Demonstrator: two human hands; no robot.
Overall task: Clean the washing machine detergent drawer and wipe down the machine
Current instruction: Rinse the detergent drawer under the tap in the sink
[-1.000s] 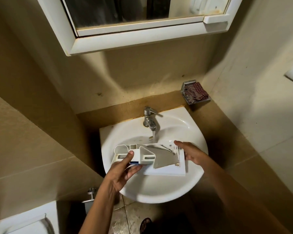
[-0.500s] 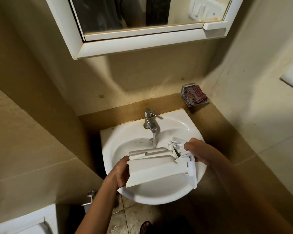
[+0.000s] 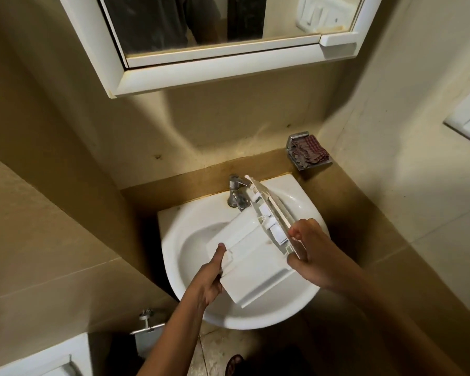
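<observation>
I hold the detergent drawer (image 3: 255, 259) over the wash basin (image 3: 258, 321), clear of the bowl and tilted. Its smooth white underside faces up towards me. The front panel sits at the far right end, set on edge, and its upper corner lies just beside the chrome tap (image 3: 235, 191), partly covering it.

My left hand (image 3: 209, 278) grips the near left edge of the drawer: the thumb lies on the top face and the fingers are hidden beneath it. My right hand (image 3: 310, 253) grips the front panel end, with the fingers curled round the panel edge. The two hands are apart, one at each end of the drawer, and both are clamped on it.

On the wall to the right of the tap, a metal soap dish (image 3: 296, 139) holds a crumpled checked cloth (image 3: 311, 151). A white-framed mirror cabinet (image 3: 228, 74) hangs above the basin. A white fixture (image 3: 38, 359) shows in the lower left corner; I cannot tell what it is. The toe of a sandal (image 3: 234, 365) shows on the tiled floor below the basin.
</observation>
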